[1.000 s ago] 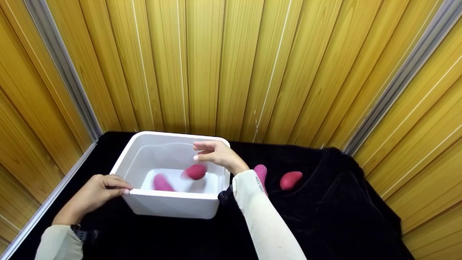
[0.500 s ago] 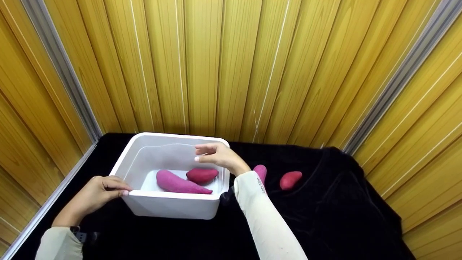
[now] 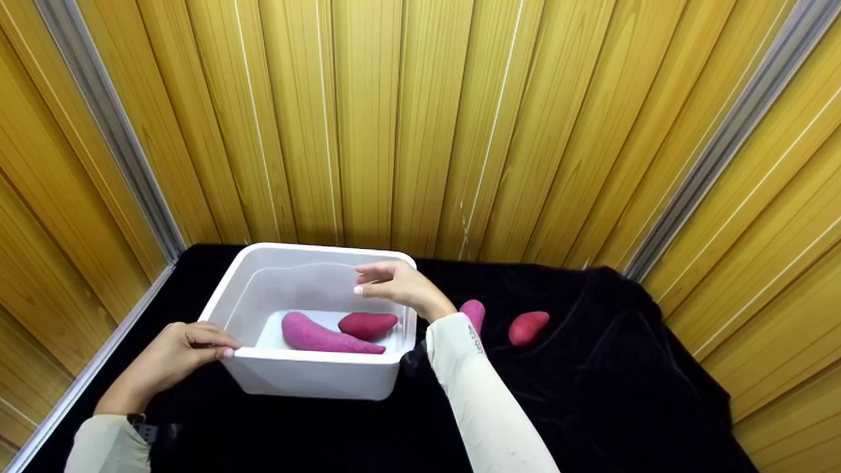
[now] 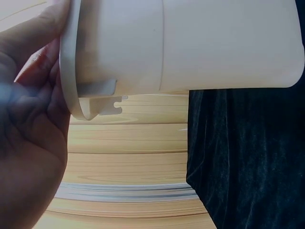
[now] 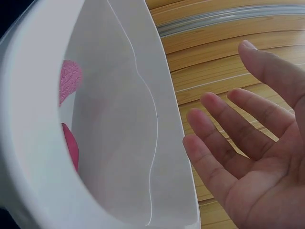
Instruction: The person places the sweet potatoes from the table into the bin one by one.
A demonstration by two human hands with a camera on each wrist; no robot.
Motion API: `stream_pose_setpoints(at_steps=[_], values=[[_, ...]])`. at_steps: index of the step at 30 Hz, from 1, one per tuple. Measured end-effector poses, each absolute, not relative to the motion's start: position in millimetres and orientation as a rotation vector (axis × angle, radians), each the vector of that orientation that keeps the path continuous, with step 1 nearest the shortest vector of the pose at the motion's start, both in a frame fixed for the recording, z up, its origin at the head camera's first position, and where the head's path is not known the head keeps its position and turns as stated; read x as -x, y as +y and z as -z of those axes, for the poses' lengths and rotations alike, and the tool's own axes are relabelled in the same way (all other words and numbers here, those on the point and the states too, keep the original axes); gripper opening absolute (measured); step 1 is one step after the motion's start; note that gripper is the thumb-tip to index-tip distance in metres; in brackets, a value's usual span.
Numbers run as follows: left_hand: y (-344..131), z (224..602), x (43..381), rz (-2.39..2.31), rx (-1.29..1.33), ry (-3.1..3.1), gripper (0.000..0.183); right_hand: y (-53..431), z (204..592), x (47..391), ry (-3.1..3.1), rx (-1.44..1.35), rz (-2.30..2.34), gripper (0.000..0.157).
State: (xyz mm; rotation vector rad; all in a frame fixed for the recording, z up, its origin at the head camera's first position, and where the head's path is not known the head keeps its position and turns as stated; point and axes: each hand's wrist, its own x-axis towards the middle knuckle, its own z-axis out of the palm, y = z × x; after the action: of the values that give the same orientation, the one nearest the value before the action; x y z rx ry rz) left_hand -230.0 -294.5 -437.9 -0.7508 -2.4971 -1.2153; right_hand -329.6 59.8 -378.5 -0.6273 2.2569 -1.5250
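A white plastic bin (image 3: pixel 315 374) stands on black cloth. My left hand (image 3: pixel 177 348) pinches its near left corner at the rim; in the left wrist view the thumb and fingers (image 4: pixel 35 31) lie on either side of that rim. Inside the bin, a long pink-purple sweet potato (image 3: pixel 322 336) lies beside a shorter red sweet potato (image 3: pixel 368 325). Above the bin's right side hovers my right hand (image 3: pixel 401 286), its fingers spread and relaxed, holding nothing. In the right wrist view the palm (image 5: pixel 267 191) is bare and only parts of both sweet potatoes show.
Right of the bin, another pink-purple sweet potato (image 3: pixel 473 312) is partly hidden by my right sleeve. A red sweet potato (image 3: pixel 528 328) lies further right on the black cloth (image 3: pixel 624 394). Yellow wood-patterned walls (image 3: pixel 427 131) enclose the back and sides.
The red sweet potato, blurred in mid-air below my right hand a second ago, now rests on the bin floor. The long one inside has shifted, its tip now pointing right. Both hands stay nearly still.
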Motion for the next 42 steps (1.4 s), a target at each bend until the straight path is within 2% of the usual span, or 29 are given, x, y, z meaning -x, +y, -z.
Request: stream_pose_setpoints(at_steps=[20,42], values=[[-295,437,229,1.199,0.708,-2.535,0.014,70,377,326,2.309,0.600,1.561,0.048],[-295,436,229,1.211,0.724,-2.518,0.014,107,386,321,2.319,0.523,1.624,0.050]])
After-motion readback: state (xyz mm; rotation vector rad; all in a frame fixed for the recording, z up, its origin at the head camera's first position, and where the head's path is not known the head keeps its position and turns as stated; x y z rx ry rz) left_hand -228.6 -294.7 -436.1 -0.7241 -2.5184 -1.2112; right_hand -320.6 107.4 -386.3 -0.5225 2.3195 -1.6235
